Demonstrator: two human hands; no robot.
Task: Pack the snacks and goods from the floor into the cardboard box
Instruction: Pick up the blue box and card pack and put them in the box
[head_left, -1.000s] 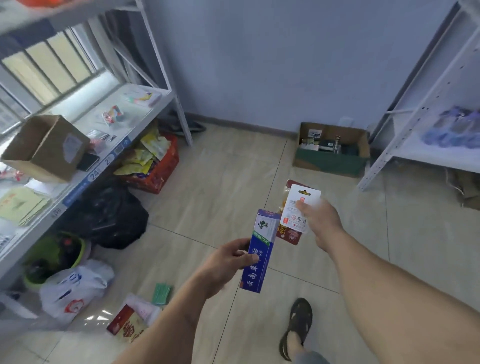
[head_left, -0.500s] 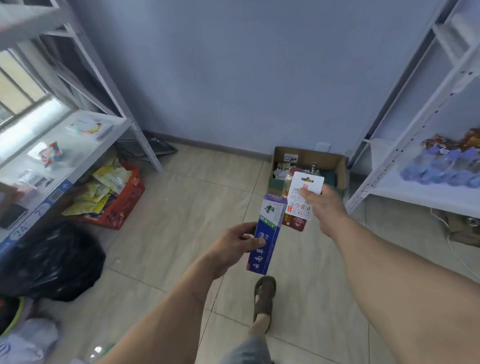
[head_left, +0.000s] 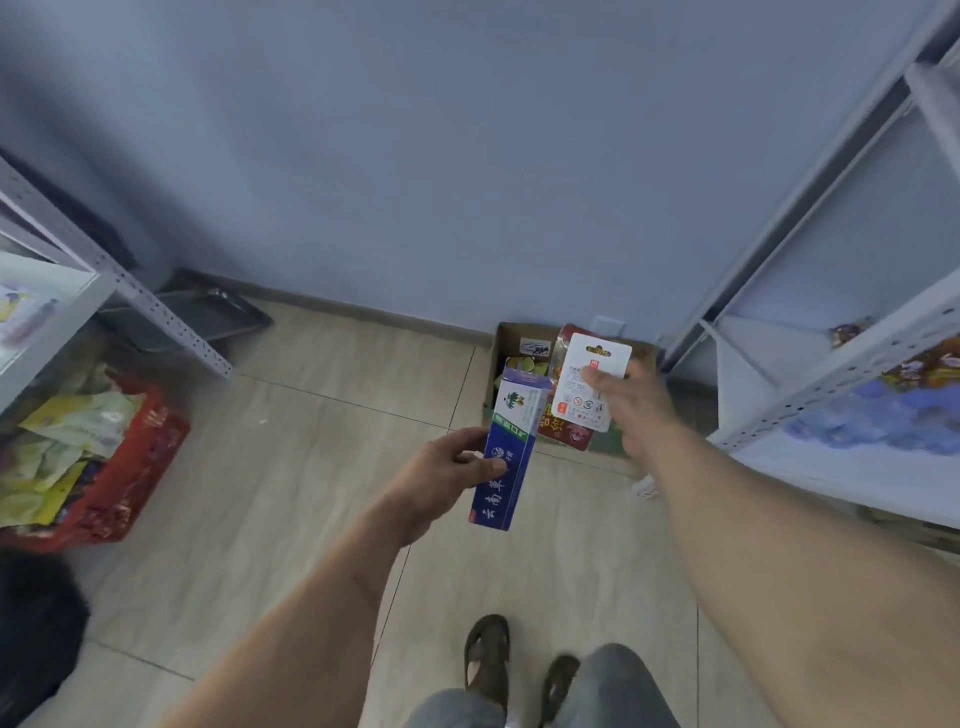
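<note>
My left hand (head_left: 448, 470) grips a long blue and white toothpaste box (head_left: 511, 447), held upright in front of me. My right hand (head_left: 636, 402) holds a white carded pack (head_left: 589, 384) together with a red snack packet (head_left: 563, 434) behind it. Both are raised just in front of the open cardboard box (head_left: 511, 338), which stands on the tiled floor against the blue wall and has several items inside. My hands and the goods hide most of the box.
A red crate (head_left: 135, 467) of yellow-green packets sits at the left under a white metal shelf (head_left: 156, 306). A black bag (head_left: 36, 629) lies at the lower left. Another white shelf unit (head_left: 831, 364) with blue packets stands at the right. My sandalled feet (head_left: 488, 654) are at the bottom.
I have walked closer to the cardboard box; it now sits right behind my raised hands. Both hands keep the same goods. The left shelf and black bag slid out to the left.
</note>
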